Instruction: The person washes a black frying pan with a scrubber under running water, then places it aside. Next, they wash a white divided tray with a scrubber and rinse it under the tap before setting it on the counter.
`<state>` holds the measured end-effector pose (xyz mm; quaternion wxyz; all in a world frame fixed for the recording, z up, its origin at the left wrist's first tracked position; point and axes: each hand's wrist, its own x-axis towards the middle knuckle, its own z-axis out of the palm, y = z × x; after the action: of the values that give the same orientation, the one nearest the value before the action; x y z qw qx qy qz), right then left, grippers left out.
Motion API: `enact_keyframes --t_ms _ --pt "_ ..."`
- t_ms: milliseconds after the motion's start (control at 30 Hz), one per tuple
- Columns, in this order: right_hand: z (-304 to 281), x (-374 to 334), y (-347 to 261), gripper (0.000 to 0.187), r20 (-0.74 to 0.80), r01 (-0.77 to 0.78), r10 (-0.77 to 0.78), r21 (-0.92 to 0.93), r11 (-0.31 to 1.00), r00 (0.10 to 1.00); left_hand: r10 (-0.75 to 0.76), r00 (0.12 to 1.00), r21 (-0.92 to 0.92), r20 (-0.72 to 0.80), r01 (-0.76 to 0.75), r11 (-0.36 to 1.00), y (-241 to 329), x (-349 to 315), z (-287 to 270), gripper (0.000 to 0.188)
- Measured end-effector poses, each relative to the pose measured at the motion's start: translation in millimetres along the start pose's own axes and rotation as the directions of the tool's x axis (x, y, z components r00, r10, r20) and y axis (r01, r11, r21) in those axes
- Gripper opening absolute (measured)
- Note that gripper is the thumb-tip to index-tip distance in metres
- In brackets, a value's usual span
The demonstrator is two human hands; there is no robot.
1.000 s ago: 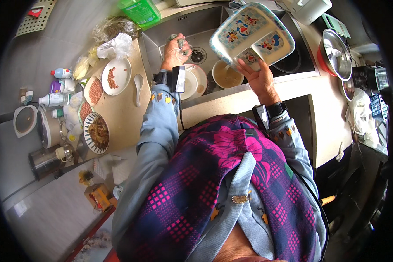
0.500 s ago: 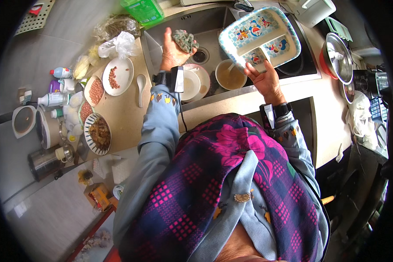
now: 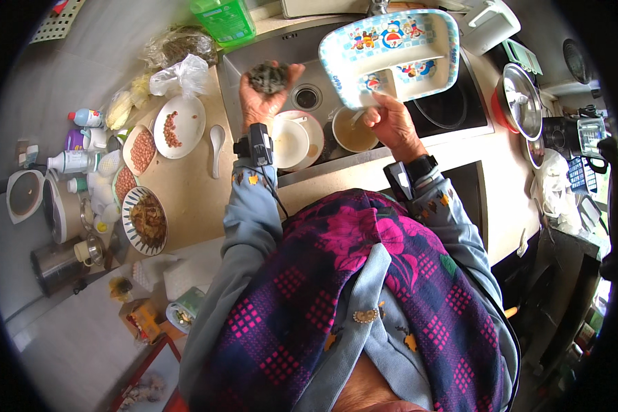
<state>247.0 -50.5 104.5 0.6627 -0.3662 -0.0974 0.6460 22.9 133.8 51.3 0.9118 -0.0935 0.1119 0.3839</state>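
My left hand [image 3: 259, 108] is over the left side of the metal sink [image 3: 247, 49], palm turned up, curled round a grey-green scrubber [image 3: 268, 77]. With my right hand [image 3: 395, 129] I grip the near rim of a divided tray [image 3: 364, 67], white inside with blue checks and cartoon figures. The tray is tilted toward me above the sink's right side. Below it in the sink sits a bowl of cloudy liquid [image 3: 353, 137] with a spoon in it. A white bowl [image 3: 288, 145] rests on a pink-rimmed plate [image 3: 315, 132] beside it.
On the left counter lie a white spoon [image 3: 216, 152], an oval plate with scattered peanuts [image 3: 193, 123], dishes of peanuts [image 3: 142, 151] and a striped plate of brown food [image 3: 145, 218]. A green jug [image 3: 224, 20] stands behind the sink; a steel bowl [image 3: 522, 96] is at right.
The divided tray and my right hand have moved left, the tray turning more level. My left hand has shifted slightly left with the scrubber. The whole view has moved a little.
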Motion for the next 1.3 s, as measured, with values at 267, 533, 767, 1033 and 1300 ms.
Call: enact_keyframes --t_ms 267,533,767,1033,1300 --pt "84.8 54.1 31.1 0.044 0.06 0.298 -0.293 -0.258 0.919 0.954 -0.252 0.946 0.179 -0.205 0.289 0.94 -37.9 -5.2 -1.1 0.045" --pt "121.9 72.8 66.7 0.038 0.091 0.44 -0.433 -0.277 0.854 0.897 0.307 0.95 0.541 -0.046 -0.235 0.807 -53.3 -12.9 17.8 0.036" --pt "122.6 65.5 62.4 0.049 0.099 0.399 -0.405 -0.488 0.776 0.909 0.569 0.822 0.849 -0.028 -0.28 0.447 -87.2 -32.4 40.0 0.044" --pt "117.7 59.6 65.7 0.052 0.114 0.297 -0.274 -0.426 0.855 0.955 0.57 0.765 0.925 0.3 -0.38 0.024 -89.9 -41.0 43.2 0.049" --pt "122.7 57.7 51.2 0.048 0.257 0.413 -0.324 -0.529 0.741 0.911 0.447 0.832 0.943 0.328 -0.32 -0.096 -79.9 -44.3 43.2 0.05"
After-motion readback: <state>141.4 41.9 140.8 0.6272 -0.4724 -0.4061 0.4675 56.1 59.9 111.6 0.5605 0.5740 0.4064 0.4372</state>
